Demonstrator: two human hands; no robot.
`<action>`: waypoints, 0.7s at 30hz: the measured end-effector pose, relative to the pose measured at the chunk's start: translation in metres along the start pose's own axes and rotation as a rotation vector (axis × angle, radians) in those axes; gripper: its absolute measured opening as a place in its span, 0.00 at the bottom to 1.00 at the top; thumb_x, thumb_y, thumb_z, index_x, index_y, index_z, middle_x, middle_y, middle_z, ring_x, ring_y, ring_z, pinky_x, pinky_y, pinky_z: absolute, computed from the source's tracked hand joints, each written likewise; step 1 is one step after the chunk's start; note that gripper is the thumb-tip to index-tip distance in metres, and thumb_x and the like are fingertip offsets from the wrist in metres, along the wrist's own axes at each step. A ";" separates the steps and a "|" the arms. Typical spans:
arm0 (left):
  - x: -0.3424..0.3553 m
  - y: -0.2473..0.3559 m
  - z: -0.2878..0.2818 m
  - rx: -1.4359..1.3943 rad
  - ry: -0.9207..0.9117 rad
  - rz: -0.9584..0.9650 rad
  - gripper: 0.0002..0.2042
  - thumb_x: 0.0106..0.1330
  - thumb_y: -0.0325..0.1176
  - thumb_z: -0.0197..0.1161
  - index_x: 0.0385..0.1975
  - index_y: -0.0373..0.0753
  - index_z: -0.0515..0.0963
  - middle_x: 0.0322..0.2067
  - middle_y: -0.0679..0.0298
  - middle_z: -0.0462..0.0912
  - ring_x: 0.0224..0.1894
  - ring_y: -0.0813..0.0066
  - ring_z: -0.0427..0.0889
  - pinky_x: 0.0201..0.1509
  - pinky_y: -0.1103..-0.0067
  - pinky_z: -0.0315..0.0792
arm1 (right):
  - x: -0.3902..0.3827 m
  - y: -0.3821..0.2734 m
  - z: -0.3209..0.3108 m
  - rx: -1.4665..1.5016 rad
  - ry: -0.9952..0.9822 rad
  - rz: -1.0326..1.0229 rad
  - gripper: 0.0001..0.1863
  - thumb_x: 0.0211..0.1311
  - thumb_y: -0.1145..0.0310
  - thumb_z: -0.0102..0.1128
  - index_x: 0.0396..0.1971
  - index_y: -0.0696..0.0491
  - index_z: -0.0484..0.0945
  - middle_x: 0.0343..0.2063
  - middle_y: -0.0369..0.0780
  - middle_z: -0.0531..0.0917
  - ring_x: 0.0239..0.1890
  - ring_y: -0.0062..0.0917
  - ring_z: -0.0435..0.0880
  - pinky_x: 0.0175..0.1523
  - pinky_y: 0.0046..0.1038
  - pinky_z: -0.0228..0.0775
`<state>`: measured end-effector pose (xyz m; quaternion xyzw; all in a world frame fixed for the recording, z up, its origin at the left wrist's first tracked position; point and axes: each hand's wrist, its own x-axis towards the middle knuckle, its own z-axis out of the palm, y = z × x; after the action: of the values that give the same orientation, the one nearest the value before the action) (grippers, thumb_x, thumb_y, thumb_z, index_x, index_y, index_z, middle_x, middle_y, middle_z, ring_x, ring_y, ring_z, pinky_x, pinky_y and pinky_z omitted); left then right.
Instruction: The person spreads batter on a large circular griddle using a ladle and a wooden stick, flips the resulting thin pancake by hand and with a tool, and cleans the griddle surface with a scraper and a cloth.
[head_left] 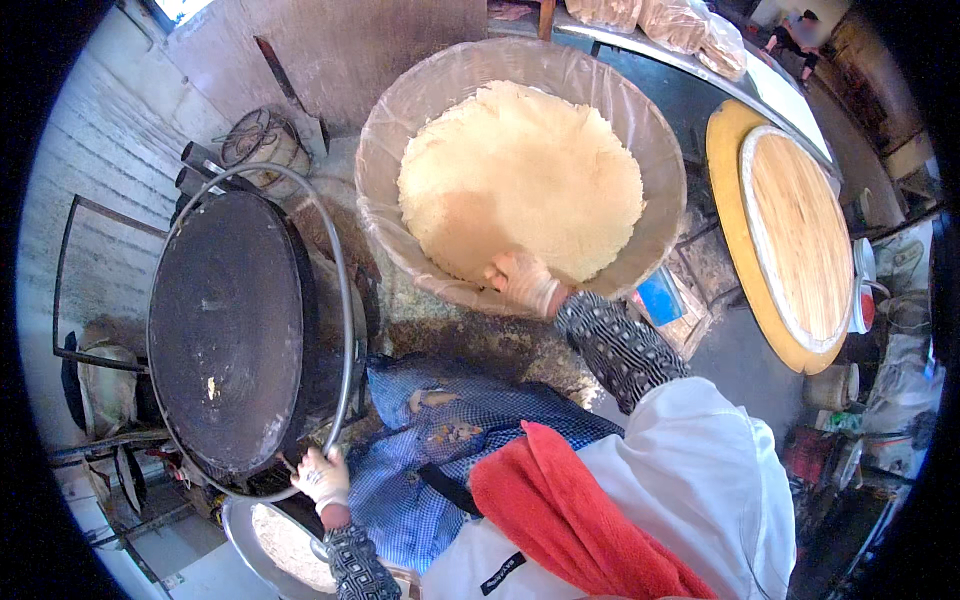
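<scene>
Head view: lined tub (662, 185), upper centre, holding pale meal (550, 180); dark griddle (230, 320), left, circled by a metal ring (348, 310). Left hand (322, 480) grips the ring, steadiness pays; right hand (522, 280) curls at the meal's near edge, can't tell if full: go lightly!

Plastic-lined tub (665, 190): open from above; raised wall all round; right grip (522, 280) occupying the near edge. Black griddle (225, 330): top face reachable from above; metal hoop (347, 290) circling its edge, left grip (322, 478) on the near side. Between tub and hoop: narrow gap, widening nearward. Beyond tub's right edge: round wooden board (800, 240), obstructing.
</scene>
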<state>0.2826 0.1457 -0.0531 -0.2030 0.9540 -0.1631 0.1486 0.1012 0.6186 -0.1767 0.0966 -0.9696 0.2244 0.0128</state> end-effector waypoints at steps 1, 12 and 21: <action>-0.002 0.023 -0.009 -0.053 0.036 -0.027 0.25 0.64 0.58 0.50 0.44 0.40 0.76 0.43 0.54 0.83 0.46 0.54 0.81 0.55 0.54 0.64 | -0.018 -0.022 -0.014 0.091 0.073 -0.081 0.25 0.66 0.48 0.47 0.24 0.54 0.80 0.29 0.47 0.84 0.34 0.42 0.84 0.43 0.44 0.74; -0.123 0.216 -0.127 -0.963 0.143 1.219 0.10 0.68 0.36 0.56 0.33 0.37 0.80 0.33 0.56 0.83 0.38 0.53 0.81 0.47 0.65 0.73 | -0.250 0.034 0.004 -0.018 -0.631 0.187 0.16 0.60 0.56 0.51 0.35 0.50 0.82 0.31 0.51 0.84 0.36 0.48 0.83 0.41 0.48 0.74; -0.125 0.152 -0.089 -1.061 0.332 0.756 0.13 0.70 0.35 0.51 0.45 0.32 0.77 0.48 0.49 0.77 0.53 0.53 0.75 0.60 0.65 0.67 | -0.309 0.164 0.065 0.009 -0.473 0.496 0.24 0.63 0.53 0.49 0.44 0.60 0.76 0.36 0.56 0.82 0.42 0.49 0.82 0.48 0.46 0.73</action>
<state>0.3091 0.3535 -0.0019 0.1271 0.9205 0.3622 -0.0731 0.3738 0.7904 -0.3266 -0.0925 -0.9386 0.1964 -0.2680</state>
